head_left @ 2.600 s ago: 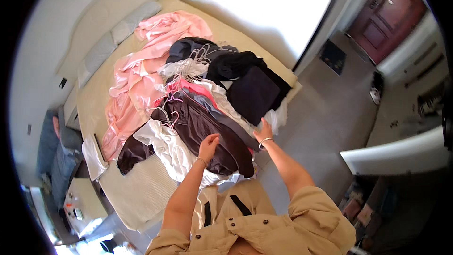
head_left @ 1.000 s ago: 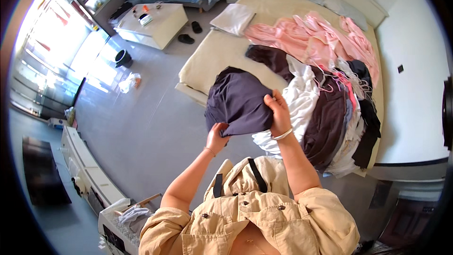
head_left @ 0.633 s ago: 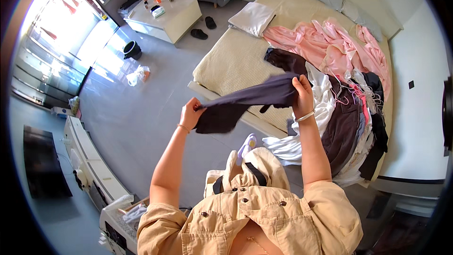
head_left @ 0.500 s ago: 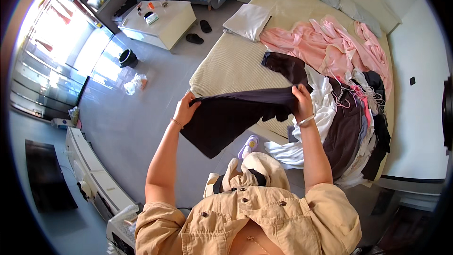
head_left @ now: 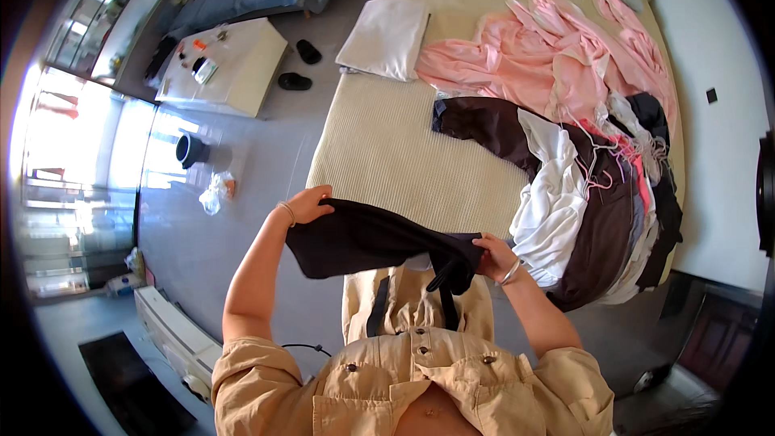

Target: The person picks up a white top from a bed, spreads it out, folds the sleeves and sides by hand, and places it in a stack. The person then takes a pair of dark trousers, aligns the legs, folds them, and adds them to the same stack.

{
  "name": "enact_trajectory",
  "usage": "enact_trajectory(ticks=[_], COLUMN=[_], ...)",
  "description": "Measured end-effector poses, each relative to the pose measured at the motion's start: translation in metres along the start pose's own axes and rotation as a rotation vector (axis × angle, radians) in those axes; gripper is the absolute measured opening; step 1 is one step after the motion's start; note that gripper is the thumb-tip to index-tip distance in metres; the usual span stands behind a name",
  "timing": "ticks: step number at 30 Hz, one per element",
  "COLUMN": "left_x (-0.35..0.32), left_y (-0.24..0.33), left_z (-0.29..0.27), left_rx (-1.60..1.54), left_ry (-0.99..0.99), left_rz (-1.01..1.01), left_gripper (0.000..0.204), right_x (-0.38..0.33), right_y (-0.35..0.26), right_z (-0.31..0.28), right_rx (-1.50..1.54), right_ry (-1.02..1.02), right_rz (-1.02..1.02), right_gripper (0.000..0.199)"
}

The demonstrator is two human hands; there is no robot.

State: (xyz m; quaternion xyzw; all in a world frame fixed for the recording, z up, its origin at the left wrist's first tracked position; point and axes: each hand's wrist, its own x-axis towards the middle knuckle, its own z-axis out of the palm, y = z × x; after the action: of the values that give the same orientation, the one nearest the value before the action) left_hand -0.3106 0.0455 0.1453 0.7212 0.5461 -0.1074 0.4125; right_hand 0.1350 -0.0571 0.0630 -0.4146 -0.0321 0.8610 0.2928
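Note:
A black garment (head_left: 355,238) hangs stretched between my two hands, beside the front edge of the bed. My left hand (head_left: 307,205) pinches its upper left corner near the corner of the cream ribbed bed cover (head_left: 379,153). Gripping the other end is my right hand (head_left: 496,258), lower and closer to my body. The cloth dips in the middle, with a bunched fold drooping below the right hand. Its exact kind does not show. Nearest to my right hand on the bed lies a white garment (head_left: 550,210), on top of dark brown clothing (head_left: 593,242).
Pink fabric (head_left: 517,52) spreads over the bed, near a folded whitish cloth (head_left: 386,39) and a tangle of hangers (head_left: 609,149). On the floor are black slippers (head_left: 296,81), a dark bin (head_left: 191,150) and a plastic bag (head_left: 216,194). A white coffee table (head_left: 234,73) stands beyond.
Both hands have come down, the right one also inward, and the black garment sags more between them. My view has turned, and I now stand more squarely at the bed's edge.

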Motion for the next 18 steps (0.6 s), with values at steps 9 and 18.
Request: enact_trajectory(ticks=[9,18], left_x=[0.222,0.236], left_y=[-0.137,-0.332], left_z=[-0.01,0.103], left_rx=[0.351,-0.391], left_ry=[0.518,0.516], left_rz=[-0.057,-0.465], left_gripper=[0.067,0.076], right_x=[0.214,0.296], right_y=[-0.063,0.035], right_z=[-0.041,-0.042], right_rx=[-0.045,-1.096], right_ry=[0.872,1.084], right_rz=[-0.492,-0.707], right_gripper=[0.045,0.087])
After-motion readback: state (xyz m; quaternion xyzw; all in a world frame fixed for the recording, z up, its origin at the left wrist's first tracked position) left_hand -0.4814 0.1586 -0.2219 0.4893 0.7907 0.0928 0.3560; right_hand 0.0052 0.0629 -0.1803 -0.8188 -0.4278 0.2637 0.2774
